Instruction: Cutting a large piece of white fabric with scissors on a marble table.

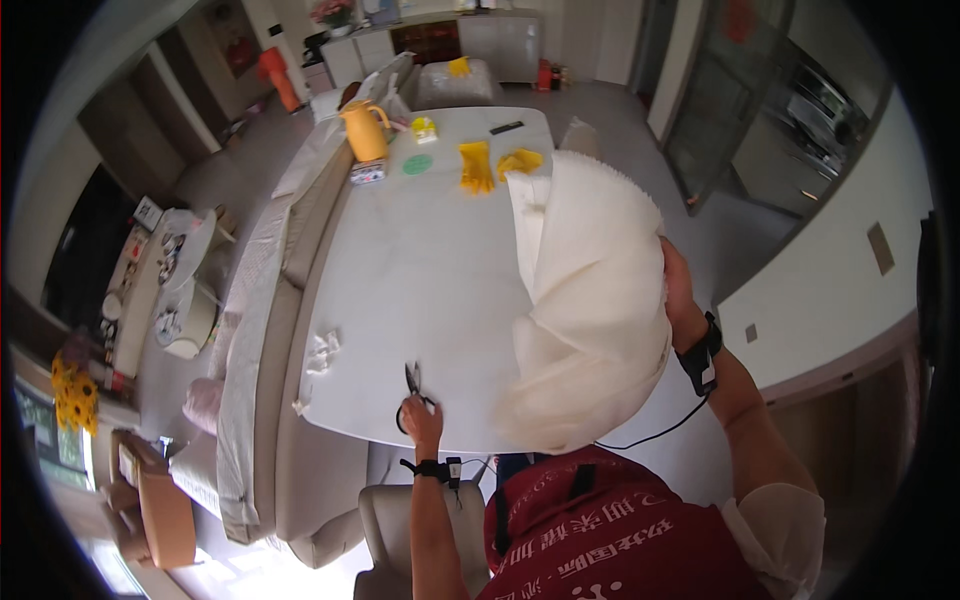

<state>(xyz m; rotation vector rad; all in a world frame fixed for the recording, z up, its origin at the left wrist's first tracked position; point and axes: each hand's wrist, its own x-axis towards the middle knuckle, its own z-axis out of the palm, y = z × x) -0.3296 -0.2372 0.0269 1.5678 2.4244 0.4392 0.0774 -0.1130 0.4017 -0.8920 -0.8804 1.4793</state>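
Observation:
Near the front edge of the white table (pixel 427 277), my left hand (pixel 421 421) has its fingers on the handles of dark-handled scissors (pixel 413 379), whose blades point away from me. My right hand (pixel 679 289) grips the right side of a large bunched cream cloth (pixel 600 277) with a frayed edge. The cloth covers the table's right side and hides some of my fingers. A crumpled white tissue (pixel 323 352) lies left of the scissors. Two yellow rubber gloves, one flat (pixel 475 166) and one crumpled (pixel 519 161), lie beyond the cloth.
At the table's far left stand a yellow jug (pixel 364 131) and a small patterned box (pixel 368 172), near a green round mat (pixel 418 165). A dark remote-like object (pixel 506 128) lies at the far right. The covered sofa (pixel 300 300) borders the left side; a chair (pixel 420 532) stands in front.

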